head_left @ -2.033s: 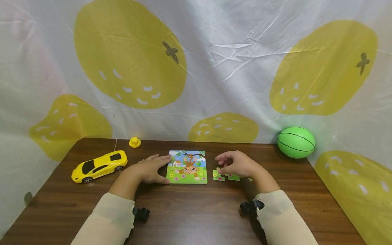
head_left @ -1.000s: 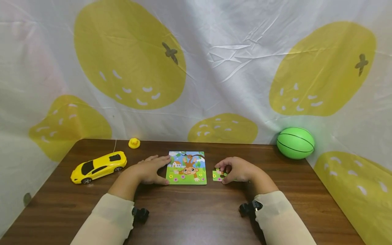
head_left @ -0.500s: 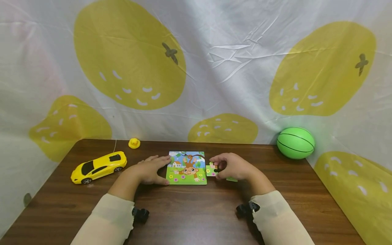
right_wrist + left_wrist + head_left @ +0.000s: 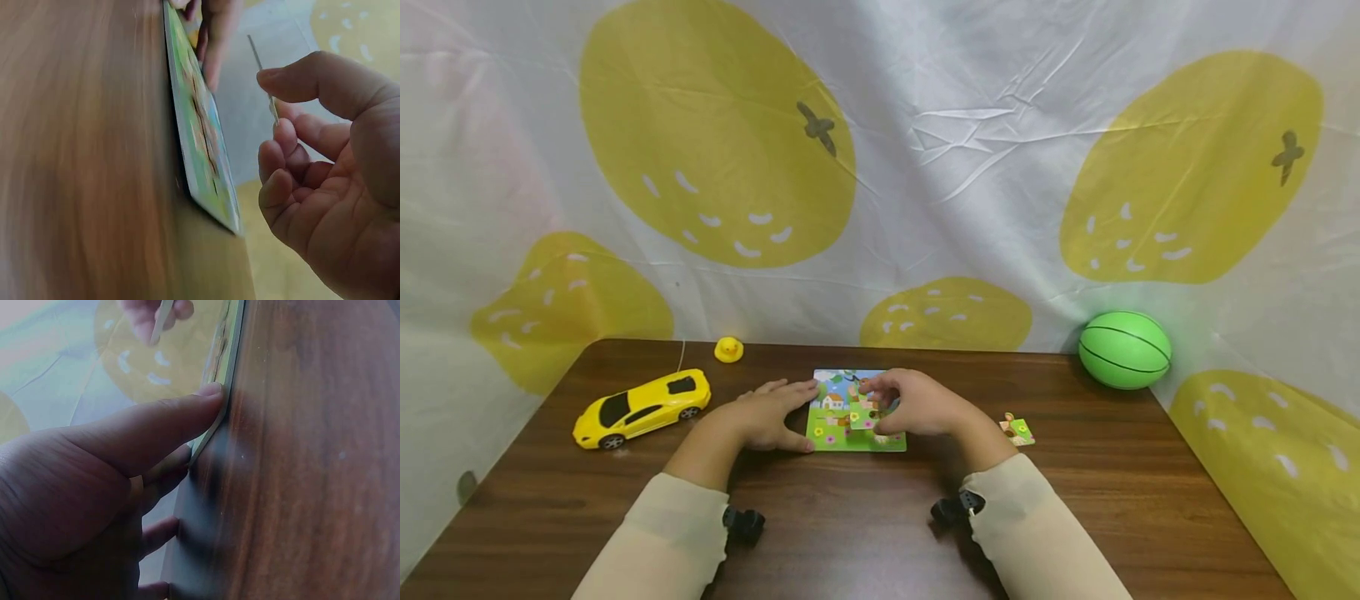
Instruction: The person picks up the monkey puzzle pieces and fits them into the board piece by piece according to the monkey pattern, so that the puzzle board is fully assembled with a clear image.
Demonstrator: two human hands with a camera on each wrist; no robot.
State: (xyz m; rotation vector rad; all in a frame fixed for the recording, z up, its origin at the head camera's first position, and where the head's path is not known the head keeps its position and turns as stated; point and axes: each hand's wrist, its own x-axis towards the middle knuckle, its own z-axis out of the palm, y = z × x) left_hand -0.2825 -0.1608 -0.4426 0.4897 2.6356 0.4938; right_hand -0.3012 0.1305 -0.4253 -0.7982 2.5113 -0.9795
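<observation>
Over picture board (image 4: 832,421), formerly beside: puzzle piece (image 4: 862,415) in right-hand grip (image 4: 917,404).

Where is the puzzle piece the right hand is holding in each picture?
Head: the puzzle piece is just below and left of the picture's middle, at the fingertips of the right hand.
Left wrist: the puzzle piece is near the top, left of the middle, seen edge-on.
Right wrist: the puzzle piece is above and right of the middle, also edge-on.
Shared landmark: the puzzle board.
</observation>
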